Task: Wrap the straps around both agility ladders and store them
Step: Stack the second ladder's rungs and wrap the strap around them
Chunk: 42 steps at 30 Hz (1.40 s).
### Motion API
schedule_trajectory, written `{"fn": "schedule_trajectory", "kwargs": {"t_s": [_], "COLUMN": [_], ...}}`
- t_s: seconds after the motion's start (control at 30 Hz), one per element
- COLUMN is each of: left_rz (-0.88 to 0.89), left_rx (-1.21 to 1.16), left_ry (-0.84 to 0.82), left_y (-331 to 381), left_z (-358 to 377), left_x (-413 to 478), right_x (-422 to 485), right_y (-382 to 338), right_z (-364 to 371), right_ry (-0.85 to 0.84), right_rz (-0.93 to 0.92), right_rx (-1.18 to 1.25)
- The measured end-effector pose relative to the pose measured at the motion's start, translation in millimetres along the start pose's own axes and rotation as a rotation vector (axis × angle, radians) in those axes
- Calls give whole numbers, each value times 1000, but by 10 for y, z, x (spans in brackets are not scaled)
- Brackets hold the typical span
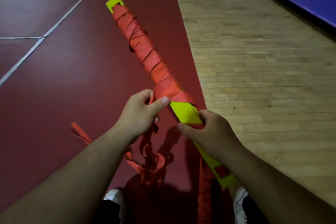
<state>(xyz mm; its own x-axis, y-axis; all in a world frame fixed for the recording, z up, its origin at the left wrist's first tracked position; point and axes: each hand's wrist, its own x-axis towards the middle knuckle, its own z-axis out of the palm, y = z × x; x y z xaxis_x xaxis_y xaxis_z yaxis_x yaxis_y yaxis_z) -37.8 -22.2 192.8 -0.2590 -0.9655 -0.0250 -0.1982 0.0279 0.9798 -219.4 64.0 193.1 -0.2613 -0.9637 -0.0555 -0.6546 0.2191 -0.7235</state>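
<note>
Red floor (72, 78) meets wood floor (263, 78) beside the ladder (185, 112), open room either side. Left grip (140, 114) pinches the strap (163, 92); right grip (209, 132) clamps the ladder.

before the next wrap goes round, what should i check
1. Right hand grips the yellow rung bundle: ok.
2. Left hand pinches the strap at the latest turn: ok.
3. Far half covered in wraps: ok.
4. Near half covered: not ok, yellow bare.
5. Loose tail free of tangles: cannot tell, it hangs bunched.
6. Loose tail clear of the shoes: cannot tell.
</note>
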Motion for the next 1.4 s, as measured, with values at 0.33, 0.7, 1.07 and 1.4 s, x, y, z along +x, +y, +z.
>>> {"fn": "schedule_trajectory", "kwargs": {"t_s": [0.33, 0.7, 1.07, 1.4], "left_rz": [-50, -308, -133, -181], "left_rx": [103, -353, -2, -186], "left_ry": [-330, -254, -300, -335], "left_y": [147, 262, 176, -12], "left_z": [11, 176, 46, 43], "left_x": [-108, -235, -151, -84], "right_x": [-10, 6, 84, 20], "right_y": [133, 182, 154, 146], "right_z": [-155, -119, -252, -355], "right_ry": [105, 167, 196, -26], "right_rz": [-32, -25, -9, 40], "right_rx": [-152, -162, -147, 164]}}
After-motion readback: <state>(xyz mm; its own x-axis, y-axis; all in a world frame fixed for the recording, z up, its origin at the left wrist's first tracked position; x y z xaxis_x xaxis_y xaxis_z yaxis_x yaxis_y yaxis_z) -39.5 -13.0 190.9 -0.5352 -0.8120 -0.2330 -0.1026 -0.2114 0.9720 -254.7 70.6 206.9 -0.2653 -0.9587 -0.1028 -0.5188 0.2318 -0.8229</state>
